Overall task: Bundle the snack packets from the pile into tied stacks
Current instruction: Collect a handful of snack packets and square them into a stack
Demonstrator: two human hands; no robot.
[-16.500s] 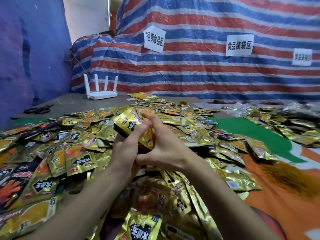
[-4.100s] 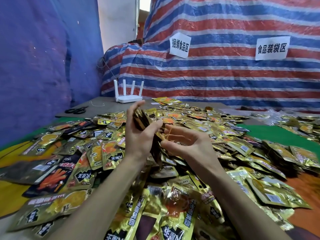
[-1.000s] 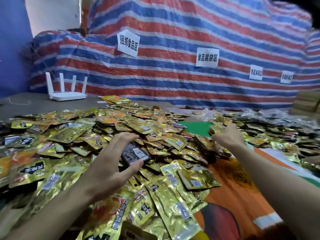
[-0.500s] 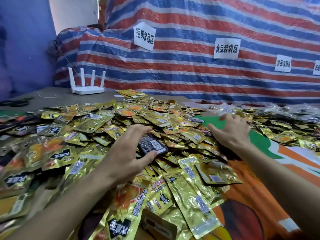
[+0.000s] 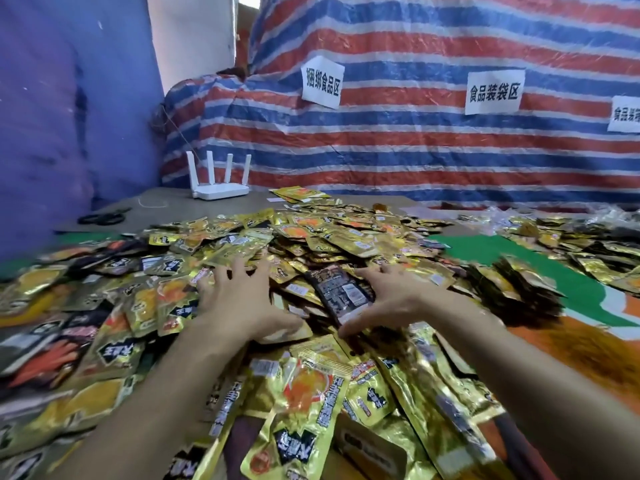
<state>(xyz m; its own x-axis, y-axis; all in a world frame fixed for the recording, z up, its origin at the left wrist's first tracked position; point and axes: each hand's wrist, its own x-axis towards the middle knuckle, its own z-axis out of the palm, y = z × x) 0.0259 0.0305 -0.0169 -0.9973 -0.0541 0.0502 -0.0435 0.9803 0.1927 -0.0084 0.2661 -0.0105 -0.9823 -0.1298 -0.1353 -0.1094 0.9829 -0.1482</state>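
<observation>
Gold foil snack packets (image 5: pixel 311 237) lay in a broad loose pile across the table, overlapping at every angle, with a few darker ones mixed in on the left. The left hand (image 5: pixel 239 299) was pressed palm down on the pile, fingers splayed wide and straight and the thumb flat on a pale packet, closed round nothing. The right hand (image 5: pixel 398 299) was equally spread, palm down just beside it. Between the two lay a black rectangular packet with a white label (image 5: pixel 346 292), printed back upward. Its long axis ran away from the person, the far end leaning slightly left. The right thumb touched its near end and the forefinger reached past its far corner, without any curl about it.

To the right, on a green and orange mat (image 5: pixel 519 251), a tight bundle of gold packets (image 5: pixel 516 282) stood on edge, apart from the pile. Clear crinkled plastic bags (image 5: pixel 609 216) lay far right; their contents were too blurred to tell. A white four-antenna router (image 5: pixel 220 188) and black scissors (image 5: pixel 102 218) sat on the far table before a red, white and blue striped tarpaulin (image 5: pixel 415 150).
</observation>
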